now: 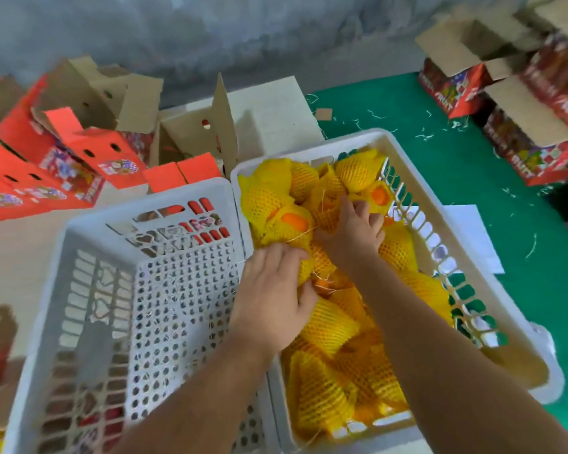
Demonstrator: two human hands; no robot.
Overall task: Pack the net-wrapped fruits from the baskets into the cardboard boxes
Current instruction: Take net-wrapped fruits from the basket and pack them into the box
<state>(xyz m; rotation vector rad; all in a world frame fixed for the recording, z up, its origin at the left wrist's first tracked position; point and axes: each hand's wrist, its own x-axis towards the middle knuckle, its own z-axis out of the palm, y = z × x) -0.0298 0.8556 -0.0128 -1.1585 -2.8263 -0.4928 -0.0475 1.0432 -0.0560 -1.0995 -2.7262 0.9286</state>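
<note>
Taking the full basket (pixel 309 152) as the landmark, the red cardboard boxes (pixel 79 152) lie far to its left and beyond, flaps up and tumbled against one another. At least four show there, though the pile is too jumbled for a sure count. They stand open, probably so that fruit can drop straight in.

Directly left of the full basket, wall to wall with it, sits the empty basket (pixel 145 224), its perforated floor bare. That makes two white baskets in all, and the empty one suggests a load already dealt with.

Inside the full basket lie the net-wrapped fruits (pixel 328 326), yellow foam mesh over orange skin, heaped in a loose pile. A dozen or more show; those underneath cannot be counted.

The left hand (pixel 273 296) reaches over the basket's left wall, fingers curled down round one wrapped fruit in the heap's middle. The right hand (pixel 354 231) lies a little farther in, toward the far rim, fingertips dug into the mesh of another fruit. How firm that pinch is cannot be told, since the fingertips are buried. Working both hands at once looks like a way to lift two fruits per trip.

Right of the full basket, beyond a green floor (pixel 423 126) strewn with scraps, more open boxes (pixel 505 109) stand stacked, roughly four.
</note>
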